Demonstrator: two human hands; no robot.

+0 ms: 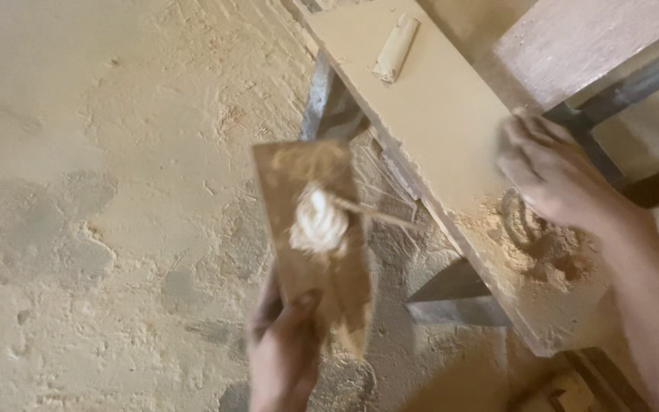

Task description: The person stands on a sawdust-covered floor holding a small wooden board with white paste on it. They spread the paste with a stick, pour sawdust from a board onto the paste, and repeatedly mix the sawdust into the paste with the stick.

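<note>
My left hand (282,357) grips the lower end of a small flat brown board (316,236), held upright over the floor. A pale lump of putty-like paste (318,223) sits on the board's face, with a thin wooden stick (379,215) poking out of it to the right. My right hand (549,174) rests with curled fingers on a long tan plank (429,114), beside a heap of sawdust (547,248) near the plank's near end. Nothing shows inside the right hand.
A small rolled scrap of sandpaper (395,47) lies on the plank's far end. The plank rests on a metal frame (451,294). A second wooden board (581,38) crosses at the upper right. Sawdust covers the floor (101,198) at left.
</note>
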